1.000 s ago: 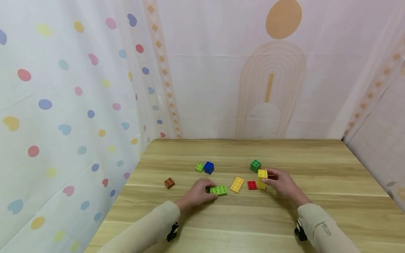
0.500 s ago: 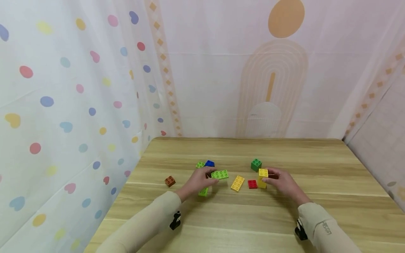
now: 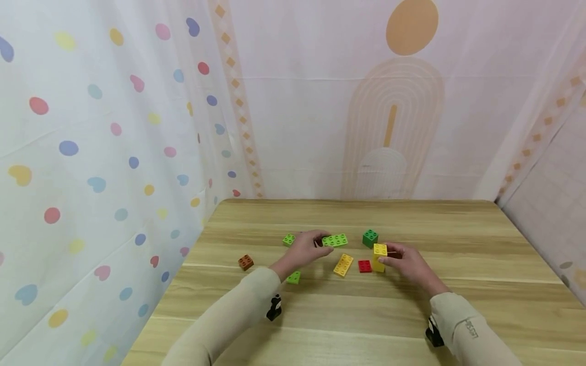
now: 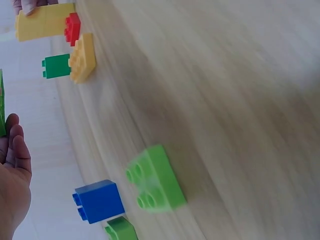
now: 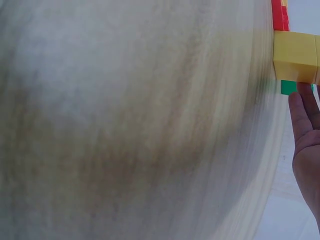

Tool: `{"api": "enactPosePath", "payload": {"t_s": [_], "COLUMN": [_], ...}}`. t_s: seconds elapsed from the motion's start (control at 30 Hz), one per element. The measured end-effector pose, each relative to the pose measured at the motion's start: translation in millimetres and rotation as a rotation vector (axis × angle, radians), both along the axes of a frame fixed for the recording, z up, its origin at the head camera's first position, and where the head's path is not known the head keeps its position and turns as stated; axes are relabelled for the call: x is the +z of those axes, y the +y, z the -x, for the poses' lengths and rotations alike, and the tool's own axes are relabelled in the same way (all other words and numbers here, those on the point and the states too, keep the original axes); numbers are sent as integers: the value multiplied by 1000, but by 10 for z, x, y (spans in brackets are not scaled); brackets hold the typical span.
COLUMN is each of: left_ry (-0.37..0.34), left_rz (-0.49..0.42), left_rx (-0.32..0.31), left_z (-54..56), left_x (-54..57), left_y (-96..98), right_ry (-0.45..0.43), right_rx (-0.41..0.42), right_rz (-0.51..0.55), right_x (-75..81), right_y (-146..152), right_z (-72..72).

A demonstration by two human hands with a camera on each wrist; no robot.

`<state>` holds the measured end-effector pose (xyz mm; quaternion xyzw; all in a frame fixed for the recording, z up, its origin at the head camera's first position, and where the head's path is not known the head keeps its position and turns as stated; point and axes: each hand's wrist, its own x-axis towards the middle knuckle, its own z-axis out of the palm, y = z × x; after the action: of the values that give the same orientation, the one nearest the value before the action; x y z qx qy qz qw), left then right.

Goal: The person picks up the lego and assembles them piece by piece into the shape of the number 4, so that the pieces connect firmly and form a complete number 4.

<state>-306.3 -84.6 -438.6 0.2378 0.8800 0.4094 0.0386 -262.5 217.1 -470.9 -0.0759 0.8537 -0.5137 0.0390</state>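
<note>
My left hand point(image 3: 309, 249) pinches one end of a long lime-green building brick point(image 3: 335, 240), raised above the table; only its edge shows in the left wrist view. At the right, my right hand point(image 3: 407, 262) grips a tall yellow block point(image 3: 380, 257) that stands on the table. A seam on it shows in the right wrist view. Flat beside that block lies a small red brick point(image 3: 364, 266), with a yellow-orange brick point(image 3: 343, 265) to its left. Behind them is a dark green brick point(image 3: 370, 238). A second lime brick point(image 4: 157, 180) lies under my left forearm.
A blue brick point(image 4: 99, 201) is mostly hidden behind my left hand in the head view. Beside it sits a small lime brick point(image 3: 289, 240). A brown brick point(image 3: 245, 262) lies at the left of the wooden table point(image 3: 348, 325). Patterned curtains hang behind.
My left hand has lifted the long lime brick off the table and carried it back and to the right, uncovering another lime brick. My right hand stays on the yellow block.
</note>
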Motion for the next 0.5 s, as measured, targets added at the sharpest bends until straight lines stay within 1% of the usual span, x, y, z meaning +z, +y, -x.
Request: {"api": "enactPosePath", "payload": {"t_s": [0.1,0.3,0.5], "left_ry": [-2,-10,-33], "left_rz": [-7,-17,-8], "left_rx": [2,-21,-13], "left_z": [24,59,112], "left_x": [2,25,55], "left_y": [74,197,331], "right_ry": [-7,-24,-24], "right_rx": [1,11,7], "right_rz": [5,26,30], "right_x": [-11,-29,-53], "right_y": [6,13,29], "right_z": [0,8,34]}}
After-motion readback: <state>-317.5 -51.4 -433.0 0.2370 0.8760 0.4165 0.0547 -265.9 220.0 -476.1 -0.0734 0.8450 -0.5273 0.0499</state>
